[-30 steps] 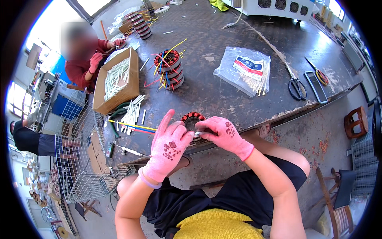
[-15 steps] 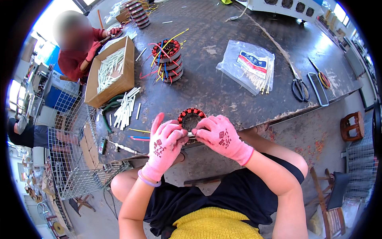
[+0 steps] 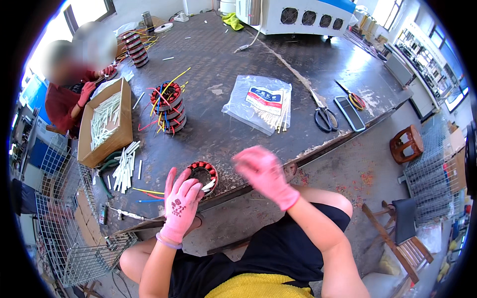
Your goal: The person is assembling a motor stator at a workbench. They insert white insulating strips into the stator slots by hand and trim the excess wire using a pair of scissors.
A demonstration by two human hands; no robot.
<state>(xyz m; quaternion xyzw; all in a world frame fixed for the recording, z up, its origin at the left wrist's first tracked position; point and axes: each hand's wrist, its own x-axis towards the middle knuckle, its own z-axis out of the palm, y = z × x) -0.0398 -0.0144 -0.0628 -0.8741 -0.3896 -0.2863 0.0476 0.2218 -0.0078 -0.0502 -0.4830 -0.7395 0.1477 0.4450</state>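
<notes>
A: Stator ring (image 3: 202,175), the small one with red winding slots, lies flat at the near edge of the surface (image 3: 223,64), lower centre-left of the frame. Which hand has it?

B: The left hand (image 3: 181,204). Its pink-gloved fingers are spread and lean onto the ring's lower left rim; the grip looks like a steadying touch with the fingertips rather than a closed pinch, though the thumb side is hidden.

A: And the right hand (image 3: 263,174)?

B: Lifted clear, to the right of the ring and blurred. Its grip is loosely curled; I cannot tell whether it pinches anything.

A: So the ring sits up and right of the left palm, left of the right hand?

B: Yes, between them, its open bore facing up, the left hand plainly nearer. White sleeves (image 3: 125,169) lie left of it, a stack of wound stators (image 3: 170,107) above.
</notes>
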